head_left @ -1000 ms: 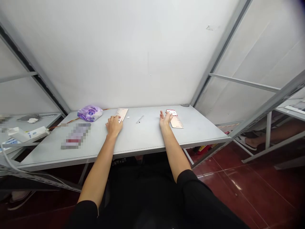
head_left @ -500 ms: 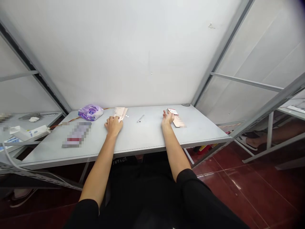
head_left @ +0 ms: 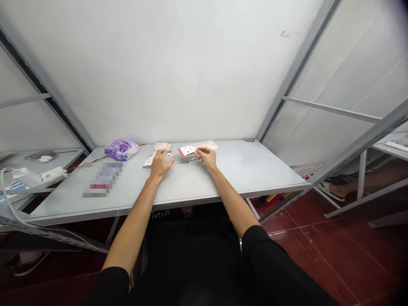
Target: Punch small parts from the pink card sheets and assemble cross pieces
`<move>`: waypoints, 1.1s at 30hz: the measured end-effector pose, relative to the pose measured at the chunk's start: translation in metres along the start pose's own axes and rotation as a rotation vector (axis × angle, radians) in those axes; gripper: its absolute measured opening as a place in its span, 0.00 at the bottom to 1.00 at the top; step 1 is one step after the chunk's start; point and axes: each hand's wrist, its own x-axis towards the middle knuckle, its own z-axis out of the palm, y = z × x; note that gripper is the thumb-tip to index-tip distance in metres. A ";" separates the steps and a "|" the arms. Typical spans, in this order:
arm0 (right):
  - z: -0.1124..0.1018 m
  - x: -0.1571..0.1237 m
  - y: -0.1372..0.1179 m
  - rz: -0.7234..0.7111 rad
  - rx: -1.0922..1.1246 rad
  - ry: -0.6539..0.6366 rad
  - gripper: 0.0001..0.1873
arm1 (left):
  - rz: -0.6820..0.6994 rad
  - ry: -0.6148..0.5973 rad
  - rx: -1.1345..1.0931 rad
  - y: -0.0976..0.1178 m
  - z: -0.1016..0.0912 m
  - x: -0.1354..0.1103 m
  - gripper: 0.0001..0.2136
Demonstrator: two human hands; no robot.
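My right hand (head_left: 208, 158) pinches a flat pale pink packet (head_left: 188, 150) by its side, a little above the table. One end of this packet is white with a red edge. Its far pink end shows behind my fingers. To the left, my left hand (head_left: 161, 164) is open, thumb and fingers apart. It is beside more pale pink packets (head_left: 161, 146) lying on the table; whether it touches them I cannot tell. Small white bits (head_left: 170, 155) show between its thumb and fingers. The held packet partly covers a small item on the tabletop.
A purple soft pack (head_left: 121, 150) and a blurred-out flat item (head_left: 103, 180) lie on the left of the grey table (head_left: 251, 174). A white wall rises behind it. A power strip (head_left: 52, 175) is farther left. A dark round object (head_left: 249, 140) lies at the back right corner.
My right hand has moved left from the table's right side, bringing the packet that lay there to the middle. My left hand has shifted slightly right, off the packets, with its fingers spreading.
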 end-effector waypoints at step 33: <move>-0.009 0.001 0.014 -0.366 -0.756 -0.348 0.10 | 0.002 0.031 -0.137 0.004 -0.002 0.001 0.14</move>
